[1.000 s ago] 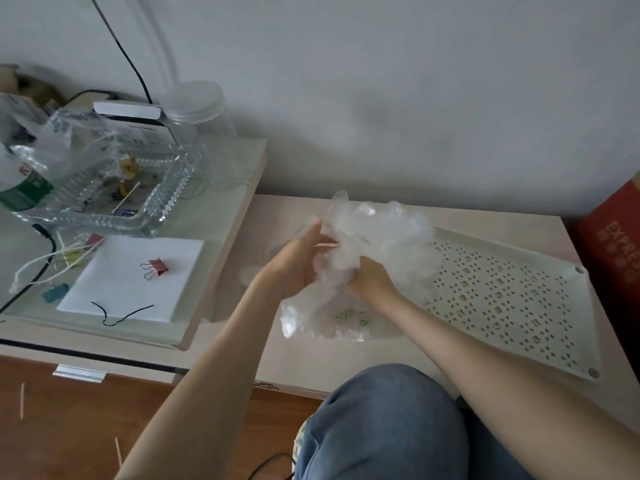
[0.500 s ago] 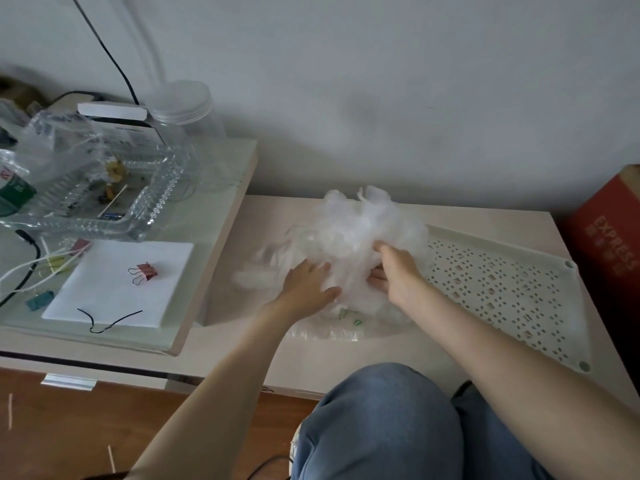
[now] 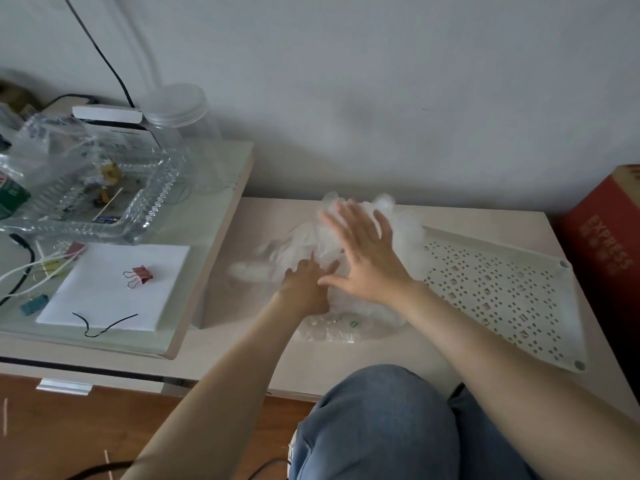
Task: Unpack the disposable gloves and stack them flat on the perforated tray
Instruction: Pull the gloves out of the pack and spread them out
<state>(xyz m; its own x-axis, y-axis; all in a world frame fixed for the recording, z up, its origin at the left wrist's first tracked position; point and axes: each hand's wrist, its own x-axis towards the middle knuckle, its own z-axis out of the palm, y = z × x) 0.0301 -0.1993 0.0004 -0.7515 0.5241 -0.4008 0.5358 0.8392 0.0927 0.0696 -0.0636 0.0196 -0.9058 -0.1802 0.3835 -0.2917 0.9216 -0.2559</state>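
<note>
Tabletop [image 3: 408, 351]: right hand [image 3: 367, 265] spread flat over gloves [image 3: 298, 242]

On my screen both arms are bare as far as the frame shows. The left forearm [image 3: 221, 375] is at the lower left and the right forearm [image 3: 502, 348] at the lower right. The left hand [image 3: 304, 289] and right hand [image 3: 367, 265] are bare too. At the bottom centre I see blue-grey trousers [image 3: 381, 427] of soft, faintly creased cloth.

Two hands [image 3: 304, 289] [image 3: 367, 261], one perforated tray [image 3: 502, 289], one jar [image 3: 180, 109], seemingly many gloves [image 3: 405, 233].
</note>
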